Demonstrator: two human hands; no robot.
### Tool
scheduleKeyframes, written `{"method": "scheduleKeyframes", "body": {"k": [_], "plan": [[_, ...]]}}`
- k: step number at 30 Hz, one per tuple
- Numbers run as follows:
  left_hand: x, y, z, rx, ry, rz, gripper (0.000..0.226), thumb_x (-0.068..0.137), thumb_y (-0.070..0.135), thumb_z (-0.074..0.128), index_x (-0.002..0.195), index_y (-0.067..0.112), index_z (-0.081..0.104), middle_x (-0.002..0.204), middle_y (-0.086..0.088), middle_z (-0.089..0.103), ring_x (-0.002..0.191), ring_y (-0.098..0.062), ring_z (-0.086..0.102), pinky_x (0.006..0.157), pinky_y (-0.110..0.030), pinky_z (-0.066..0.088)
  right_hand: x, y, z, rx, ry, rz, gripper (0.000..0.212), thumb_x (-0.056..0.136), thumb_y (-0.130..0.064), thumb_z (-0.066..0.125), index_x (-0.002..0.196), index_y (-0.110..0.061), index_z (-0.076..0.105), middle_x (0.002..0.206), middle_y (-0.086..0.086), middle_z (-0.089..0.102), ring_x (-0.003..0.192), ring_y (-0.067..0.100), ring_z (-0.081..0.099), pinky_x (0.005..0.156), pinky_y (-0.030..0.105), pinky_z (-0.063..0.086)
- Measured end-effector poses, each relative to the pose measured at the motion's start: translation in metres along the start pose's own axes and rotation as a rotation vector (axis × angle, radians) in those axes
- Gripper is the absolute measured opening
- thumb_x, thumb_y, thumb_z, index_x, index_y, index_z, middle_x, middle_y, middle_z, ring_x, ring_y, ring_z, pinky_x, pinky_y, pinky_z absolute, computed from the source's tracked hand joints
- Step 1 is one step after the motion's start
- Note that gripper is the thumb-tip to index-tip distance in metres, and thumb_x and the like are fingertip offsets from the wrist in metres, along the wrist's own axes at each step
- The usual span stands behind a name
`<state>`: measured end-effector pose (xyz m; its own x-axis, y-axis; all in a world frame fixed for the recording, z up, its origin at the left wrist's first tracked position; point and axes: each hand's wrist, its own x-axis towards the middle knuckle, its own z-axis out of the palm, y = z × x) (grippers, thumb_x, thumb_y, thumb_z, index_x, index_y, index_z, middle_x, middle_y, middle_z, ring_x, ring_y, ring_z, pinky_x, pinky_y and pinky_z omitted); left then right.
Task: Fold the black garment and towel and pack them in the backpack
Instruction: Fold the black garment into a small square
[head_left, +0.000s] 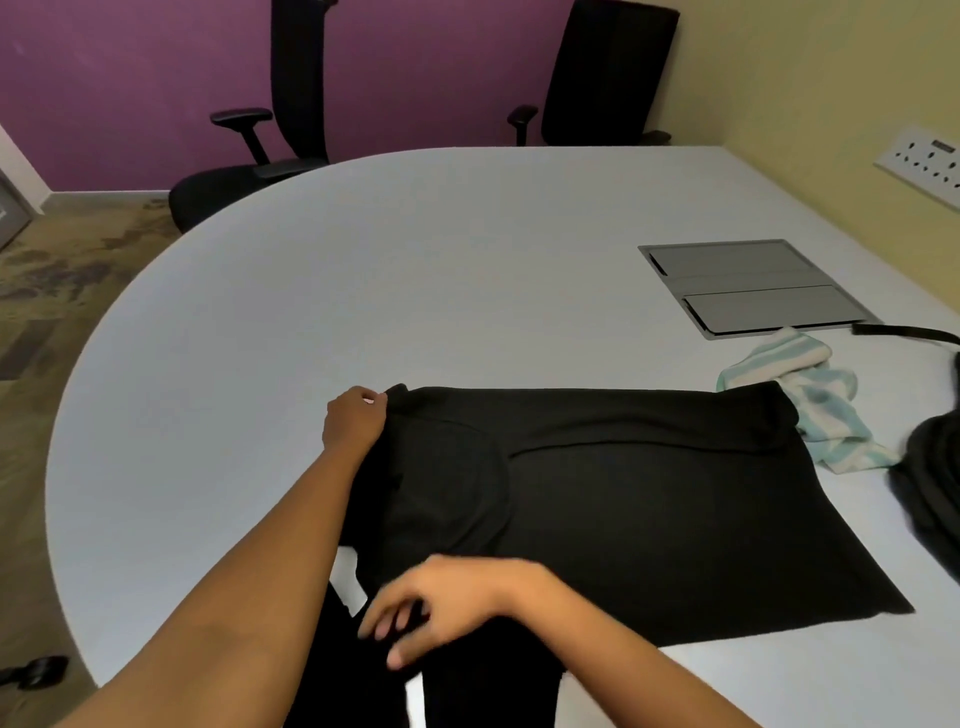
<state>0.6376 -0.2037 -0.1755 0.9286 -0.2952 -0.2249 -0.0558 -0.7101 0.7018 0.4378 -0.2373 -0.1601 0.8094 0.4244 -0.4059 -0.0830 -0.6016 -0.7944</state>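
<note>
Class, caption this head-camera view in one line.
Left hand pinches a corner of the black garment; right hand hovers over its near edge; crumpled towel alongside.

The left arm is stretched forward, with a corner of the black garment (649, 519) pinched by the curled left hand (356, 422). The right hand (452, 597) is held low, fingers loosely spread, kinda blurry.

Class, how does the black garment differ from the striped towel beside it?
The black fabric garment lies flat; the smaller mint-striped cloth towel lies crumpled. The left hand pinches the garment; no hand holds the towel. Both rest on the pale table.
</note>
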Motion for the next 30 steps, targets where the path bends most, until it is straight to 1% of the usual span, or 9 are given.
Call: {"method": "scheduleKeyframes", "body": {"k": [1, 4, 7, 9, 12, 15, 18, 25, 30], "plan": [[0.002, 0.002, 0.002, 0.022, 0.006, 0.014, 0.034, 0.095, 0.031, 0.049, 0.118, 0.009, 0.06, 0.121, -0.011, 0.061, 0.11, -0.029, 0.057, 0.088, -0.035, 0.045, -0.008, 0.006, -0.015, 0.092, 0.083, 0.026, 0.036, 0.086, -0.015, 0.068, 0.121, -0.013, 0.06, 0.109, 0.005, 0.067, 0.087, 0.004, 0.059, 0.077, 0.0, 0.04], [0.011, 0.012, 0.008, 0.09, 0.007, 0.059, 0.037, 0.094, 0.031, 0.049, 0.122, 0.008, 0.057, 0.123, -0.014, 0.06, 0.114, -0.03, 0.055, 0.092, -0.039, 0.045, -0.032, 0.039, -0.063, 0.241, 0.492, 0.115, 0.026, 0.086, -0.012, 0.064, 0.112, -0.013, 0.065, 0.094, -0.004, 0.066, 0.08, 0.002, 0.059, 0.075, 0.008, 0.044], [0.017, 0.022, 0.016, 0.159, -0.01, 0.071, 0.039, 0.096, 0.031, 0.048, 0.126, 0.007, 0.054, 0.126, -0.014, 0.057, 0.115, -0.03, 0.054, 0.092, -0.039, 0.044, -0.058, 0.085, -0.107, 0.166, 0.923, 0.274, 0.024, 0.086, -0.019, 0.064, 0.11, -0.02, 0.065, 0.093, -0.006, 0.065, 0.079, 0.006, 0.058, 0.083, 0.024, 0.048], [0.021, 0.027, 0.021, 0.206, -0.012, 0.076, 0.041, 0.096, 0.031, 0.046, 0.129, 0.006, 0.053, 0.128, -0.014, 0.056, 0.117, -0.03, 0.053, 0.094, -0.04, 0.043, -0.078, 0.115, -0.132, 0.061, 1.053, 0.431, 0.028, 0.088, -0.024, 0.061, 0.116, -0.02, 0.061, 0.103, -0.002, 0.065, 0.092, 0.013, 0.06, 0.09, 0.031, 0.048], [0.027, 0.032, 0.027, 0.258, -0.004, 0.07, 0.04, 0.097, 0.029, 0.046, 0.127, 0.003, 0.055, 0.127, -0.015, 0.058, 0.116, -0.031, 0.054, 0.093, -0.039, 0.044, -0.114, 0.158, -0.157, -0.112, 1.084, 0.677, 0.035, 0.091, -0.026, 0.056, 0.125, -0.018, 0.055, 0.119, 0.005, 0.062, 0.113, 0.024, 0.055, 0.098, 0.04, 0.044], [0.034, 0.033, 0.037, 0.304, 0.0, 0.032, 0.032, 0.095, 0.025, 0.05, 0.106, -0.002, 0.063, 0.103, -0.017, 0.065, 0.095, -0.031, 0.061, 0.074, -0.033, 0.045, -0.147, 0.191, -0.171, -0.232, 1.072, 0.863, 0.039, 0.093, -0.027, 0.053, 0.13, -0.015, 0.05, 0.128, 0.011, 0.057, 0.121, 0.03, 0.049, 0.101, 0.044, 0.04], [0.04, 0.036, 0.047, 0.33, 0.013, -0.051, 0.03, 0.091, 0.023, 0.057, 0.09, -0.006, 0.064, 0.091, -0.021, 0.067, 0.084, -0.033, 0.063, 0.062, -0.032, 0.043, -0.168, 0.215, -0.179, -0.349, 0.926, 0.988, 0.046, 0.095, -0.03, 0.048, 0.139, -0.015, 0.041, 0.14, 0.012, 0.046, 0.128, 0.031, 0.042, 0.103, 0.043, 0.035], [0.051, 0.046, 0.054, 0.384, 0.027, -0.191, 0.016, 0.089, 0.006, 0.058, 0.1, -0.006, 0.06, 0.11, -0.022, 0.06, 0.101, -0.035, 0.06, 0.073, -0.033, 0.047, -0.179, 0.247, -0.174, -0.392, 0.748, 1.036, 0.054, 0.099, -0.037, 0.036, 0.149, -0.019, 0.023, 0.155, 0.005, 0.023, 0.141, 0.026, 0.026, 0.11, 0.044, 0.027], [0.053, 0.048, 0.042, 0.128, 0.203, -0.317, 0.036, 0.095, 0.005, 0.045, 0.128, -0.01, 0.041, 0.133, -0.027, 0.046, 0.12, -0.039, 0.049, 0.096, -0.041, 0.043, -0.181, 0.252, -0.164, -0.336, 0.776, 1.023, 0.054, 0.101, -0.04, 0.029, 0.151, -0.025, 0.015, 0.159, 0.001, 0.013, 0.145, 0.022, 0.015, 0.113, 0.045, 0.022]]}}
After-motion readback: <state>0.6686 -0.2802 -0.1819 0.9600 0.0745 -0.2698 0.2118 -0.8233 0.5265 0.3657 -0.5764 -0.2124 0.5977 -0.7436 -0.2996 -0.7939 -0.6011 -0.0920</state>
